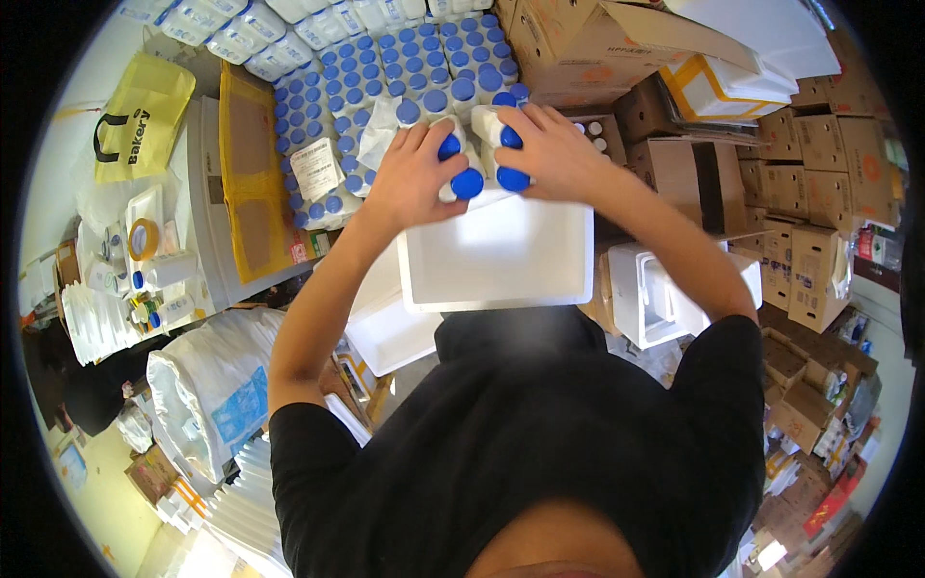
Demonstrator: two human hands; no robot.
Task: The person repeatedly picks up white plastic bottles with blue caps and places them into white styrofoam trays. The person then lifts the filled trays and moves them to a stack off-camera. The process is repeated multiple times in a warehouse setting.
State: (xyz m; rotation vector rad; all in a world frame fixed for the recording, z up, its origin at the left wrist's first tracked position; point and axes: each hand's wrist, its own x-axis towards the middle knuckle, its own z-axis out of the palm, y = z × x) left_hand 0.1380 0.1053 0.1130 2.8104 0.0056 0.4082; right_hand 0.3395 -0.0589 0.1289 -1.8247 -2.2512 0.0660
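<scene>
My left hand (pixel 415 173) is closed around white bottles with blue caps (pixel 467 183), at least two of them. Opposite it, my right hand (pixel 560 155) grips two more blue-capped bottles (pixel 513 179). A narrow gap separates the two groups. Both hands are over the far edge of a white foam box (pixel 498 295), whose visible floor is bare. Just beyond my hands, several blue-capped white bottles (pixel 435 101) stand upright in rows. A crumpled piece of clear plastic wrap (pixel 379 126) lies beside my left hand.
A yellow-taped panel (pixel 253 173) edges the bottle stock on the left, with a printed paper (pixel 316 170) on the caps. Cardboard boxes (pixel 686 180) are stacked at right, near another foam box (pixel 639 296). A tape roll (pixel 143 239) sits on the left-hand surface.
</scene>
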